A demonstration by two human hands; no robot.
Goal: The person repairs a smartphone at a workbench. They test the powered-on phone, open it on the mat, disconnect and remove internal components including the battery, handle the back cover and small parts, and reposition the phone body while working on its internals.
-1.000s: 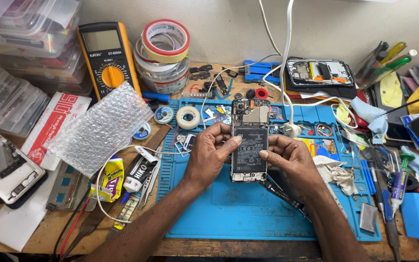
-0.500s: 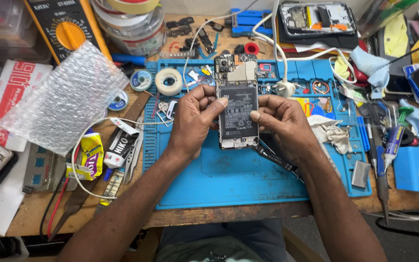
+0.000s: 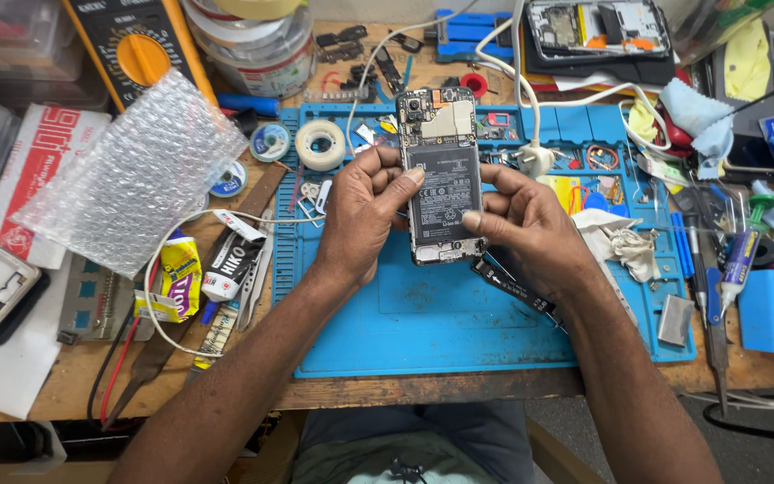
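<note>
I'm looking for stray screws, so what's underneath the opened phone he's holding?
Under the opened phone lies the blue mat, with a dark strip poking out by the right hand. Anything directly beneath is hidden.

Your two bare forearms came up from the lower edge and angled inward toward each other. Your left hand (image 3: 360, 220) was cupped, knuckles toward the camera, its thumb stretched across to the right with the tip pressed flat. Your right hand (image 3: 530, 229) mirrored it, fingers curled under and its thumb pointing left, tip pressed down. Both grips were closed from opposite sides, the thumbs near each other but apart. Both wrists were bent slightly.
</note>
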